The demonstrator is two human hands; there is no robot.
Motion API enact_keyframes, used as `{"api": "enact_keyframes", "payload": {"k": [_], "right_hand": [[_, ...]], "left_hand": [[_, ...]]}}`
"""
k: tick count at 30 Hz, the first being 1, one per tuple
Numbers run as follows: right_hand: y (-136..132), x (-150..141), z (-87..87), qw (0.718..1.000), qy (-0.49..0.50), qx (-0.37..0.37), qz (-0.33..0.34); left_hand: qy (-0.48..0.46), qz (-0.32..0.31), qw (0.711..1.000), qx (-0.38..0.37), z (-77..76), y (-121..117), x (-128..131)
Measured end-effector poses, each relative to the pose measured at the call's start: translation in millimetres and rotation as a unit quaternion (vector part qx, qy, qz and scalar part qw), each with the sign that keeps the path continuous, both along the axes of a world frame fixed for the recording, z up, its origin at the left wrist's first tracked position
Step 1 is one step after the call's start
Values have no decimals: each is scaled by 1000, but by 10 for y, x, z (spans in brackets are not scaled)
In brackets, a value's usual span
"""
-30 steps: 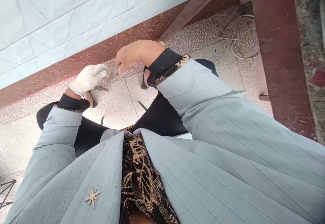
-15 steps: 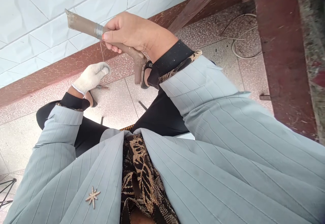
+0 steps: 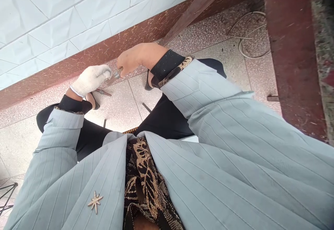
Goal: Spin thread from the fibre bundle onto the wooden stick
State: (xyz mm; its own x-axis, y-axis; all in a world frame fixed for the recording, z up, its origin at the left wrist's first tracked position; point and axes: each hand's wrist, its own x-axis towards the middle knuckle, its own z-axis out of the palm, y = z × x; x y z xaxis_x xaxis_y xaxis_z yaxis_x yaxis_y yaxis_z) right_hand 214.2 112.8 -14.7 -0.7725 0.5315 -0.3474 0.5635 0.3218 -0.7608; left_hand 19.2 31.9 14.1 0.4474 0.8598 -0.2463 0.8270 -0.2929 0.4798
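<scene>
My right hand (image 3: 134,58), bare, is closed round a brown wooden stick (image 3: 111,81), most of which it hides. Beside its fingers, a coil of thin silver wire (image 3: 118,73) is wound round the stick. My left hand (image 3: 90,79) wears a white knitted glove, and its fingers are pinched together right by the wire coil. The wire's free end runs to that glove in the earlier picture; now the strand is too fine to make out. The two hands are close together, low over the floor.
A small reddish-brown tool (image 3: 103,92) lies on the speckled floor by my shoe. White wall tiles (image 3: 57,24) rise above a red-brown skirting (image 3: 96,50). To the right stand a dark red wooden post (image 3: 292,59) and a slanting brace (image 3: 200,9), with a loop of pale cable (image 3: 241,47) nearby.
My right hand has lowered toward the gloved left hand and turned the stick, so its flat end now points down near the glove. The left hand has barely moved.
</scene>
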Motion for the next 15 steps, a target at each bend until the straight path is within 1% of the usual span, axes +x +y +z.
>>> {"api": "enact_keyframes", "payload": {"k": [1, 2, 3, 4, 5, 7, 9, 11, 12, 13, 15], "right_hand": [[-19, -11, 9, 999, -22, -10, 37], [-40, -21, 32, 994, -59, -5, 89], [-61, -25, 68, 985, -103, 17, 134], [-78, -23, 113, 978, -117, 30, 171], [-88, -11, 164, 973, -113, 39, 197], [-87, 43, 269, 975, -53, 53, 211], [-63, 132, 365, 979, 18, 72, 192], [-45, 233, 447, 986, 66, 73, 134], [-44, 278, 483, 990, 89, 58, 89], [-49, 315, 513, 992, 120, 26, 32], [-70, 356, 547, 982, 181, -33, -51]], "left_hand": [[-7, 2, 1000, -2, 10, 1, -6], [-15, 4, 1000, -5, 14, 5, -13], [-24, 7, 1000, -6, 12, 11, -21], [-33, 11, 999, -6, 4, 19, -32], [-42, 17, 999, -5, -7, 30, -45], [-59, 32, 998, 2, -39, 56, -78], [-74, 45, 996, 5, -76, 80, -111], [-89, 69, 994, 2, -112, 89, -127], [-96, 82, 992, -7, -128, 85, -123], [-100, 91, 991, -19, -140, 75, -110], [-96, 94, 990, -39, -154, 43, -62]]}}
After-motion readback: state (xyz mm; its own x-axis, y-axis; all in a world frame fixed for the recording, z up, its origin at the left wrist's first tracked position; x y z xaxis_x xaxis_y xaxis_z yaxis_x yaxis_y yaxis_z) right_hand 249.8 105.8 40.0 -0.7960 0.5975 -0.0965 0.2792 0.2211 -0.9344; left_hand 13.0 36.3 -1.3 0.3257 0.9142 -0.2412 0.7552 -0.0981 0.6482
